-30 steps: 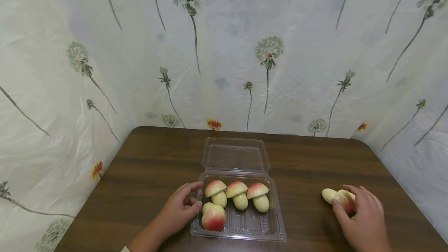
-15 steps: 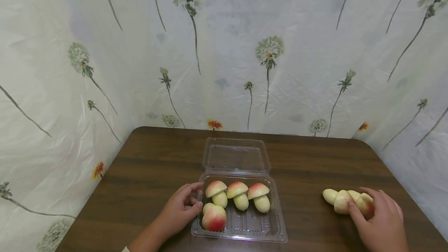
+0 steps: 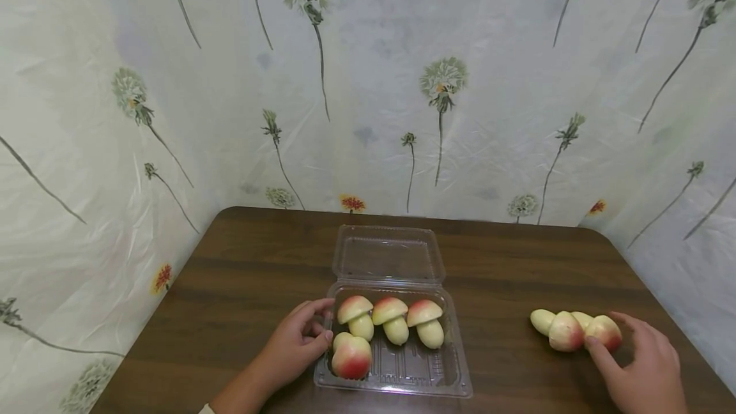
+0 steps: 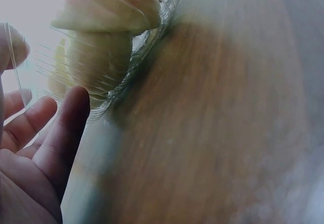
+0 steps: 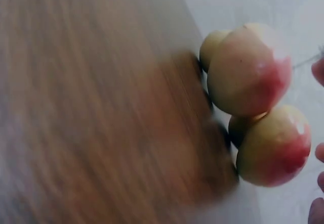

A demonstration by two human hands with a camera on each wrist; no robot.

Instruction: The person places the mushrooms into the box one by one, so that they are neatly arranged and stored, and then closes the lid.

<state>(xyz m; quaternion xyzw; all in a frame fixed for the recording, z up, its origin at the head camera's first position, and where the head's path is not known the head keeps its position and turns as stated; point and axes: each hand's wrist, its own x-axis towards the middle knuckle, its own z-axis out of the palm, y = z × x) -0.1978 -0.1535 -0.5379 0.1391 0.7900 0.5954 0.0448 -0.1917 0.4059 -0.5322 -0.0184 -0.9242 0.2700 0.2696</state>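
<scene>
Right hand [image 3: 646, 369] slid back to 5 o'clock, fingers relaxed, thumb touching second pale-red mushroom-shaped toy [image 3: 602, 332]; pair now side by side. Left hand [image 3: 296, 345] unchanged, gripping clear plastic clamshell box [image 3: 428, 372].

A dark brown wooden table [image 3: 259, 260] with a streaked grain and rounded far corners fills the lower part of the head view. A white, crinkled plastic sheet [image 3: 368, 82] stands behind the table's far edge and runs down past its left and right edges. The sheet is printed with grey-green dandelion heads on long thin stems, and a few small red-orange flowers [image 3: 352, 204] sit low on it, near the table's edges.
</scene>
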